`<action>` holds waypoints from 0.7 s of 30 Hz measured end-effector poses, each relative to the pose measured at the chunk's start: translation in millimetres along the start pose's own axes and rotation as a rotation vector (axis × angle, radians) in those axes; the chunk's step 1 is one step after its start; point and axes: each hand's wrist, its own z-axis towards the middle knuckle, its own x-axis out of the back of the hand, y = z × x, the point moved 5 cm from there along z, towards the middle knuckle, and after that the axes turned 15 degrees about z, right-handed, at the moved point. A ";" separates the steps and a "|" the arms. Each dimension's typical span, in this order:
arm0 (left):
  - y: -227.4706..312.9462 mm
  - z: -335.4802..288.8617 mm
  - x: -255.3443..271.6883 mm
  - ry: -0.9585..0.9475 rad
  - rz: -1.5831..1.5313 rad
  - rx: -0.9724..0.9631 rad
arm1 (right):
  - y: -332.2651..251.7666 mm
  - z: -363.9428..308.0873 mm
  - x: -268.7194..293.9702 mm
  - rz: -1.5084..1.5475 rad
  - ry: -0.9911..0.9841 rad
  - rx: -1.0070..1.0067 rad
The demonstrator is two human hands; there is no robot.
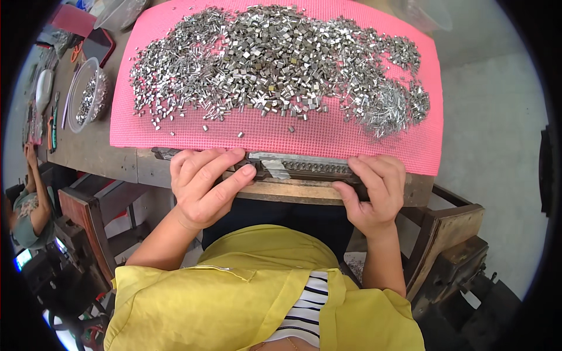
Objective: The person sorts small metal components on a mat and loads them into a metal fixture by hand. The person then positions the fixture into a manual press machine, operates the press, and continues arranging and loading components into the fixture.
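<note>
A long dark metal bar (316, 168) with a row of small round recesses lies along the near edge of the table. A strip that looks like silver tape crosses its middle. My left hand (205, 186) grips the bar toward its left end, fingers over the top and thumb pointing inward. Around the right part curl the fingers of my right hand (377, 190), its thumb on the near side. Just beyond the bar, a pink textured mat (193, 133) carries a wide heap of small silvery metal pieces (275, 58), some blocky, others thin and pin-like.
Left of the mat stands a clear plastic bowl (88, 96) holding more metal bits. A dark phone (98, 47) and a thin tool (54, 123) lie nearby. Another person (35, 205) sits at far left. Wooden-topped supports (448, 234) flank me below the table.
</note>
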 end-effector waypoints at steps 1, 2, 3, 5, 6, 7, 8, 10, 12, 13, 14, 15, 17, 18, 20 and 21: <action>0.4 -0.5 -0.7 -0.002 -0.004 0.004 | -0.1 -1.5 -0.1 -0.018 -0.010 -0.001; 0.3 -0.1 1.3 0.002 0.009 0.013 | -1.5 0.4 -0.6 -0.021 -0.013 0.000; 0.6 -1.2 4.4 0.006 0.021 0.021 | -3.8 1.7 -2.2 -0.025 -0.015 0.002; 1.3 -3.1 6.1 0.028 0.030 0.020 | -5.2 -0.6 -5.0 -0.040 -0.014 0.013; 1.1 -3.3 4.7 0.027 0.019 0.026 | -3.4 -1.8 -6.0 -0.043 -0.009 0.007; 0.6 -2.6 2.4 0.025 0.008 0.031 | -1.5 -1.9 -6.3 -0.045 -0.004 0.001; 0.5 -3.0 1.2 0.039 -0.005 0.030 | -1.5 -2.4 -6.4 -0.036 0.013 -0.008; -0.6 -3.9 1.8 0.045 -0.006 0.016 | -0.2 -3.2 -5.9 -0.019 0.028 0.003; 0.6 -5.7 2.7 0.052 -0.020 0.015 | -3.0 -3.8 -4.1 -0.001 0.036 0.007; 0.7 -5.8 4.1 0.058 -0.018 0.015 | -4.1 -2.4 -4.2 -0.004 0.033 -0.002; 0.1 -4.8 3.8 0.051 -0.012 0.014 | -3.3 0.4 -4.6 -0.006 0.030 -0.006; -0.4 -3.8 4.3 0.044 -0.004 0.014 | -3.9 0.8 -4.5 -0.005 0.031 0.006; 0.7 1.1 4.3 0.002 -0.019 0.052 | -1.7 -1.7 -4.5 -0.001 0.021 -0.062; 0.1 4.0 2.9 -0.049 -0.044 0.089 | -2.9 -1.2 -3.6 0.005 0.023 -0.044; -3.8 7.2 2.4 -0.068 -0.106 0.129 | -1.2 -1.8 -0.6 0.004 0.019 -0.083; -6.0 7.5 1.8 -0.100 -0.171 0.150 | -1.3 -3.3 -1.0 0.004 0.017 -0.074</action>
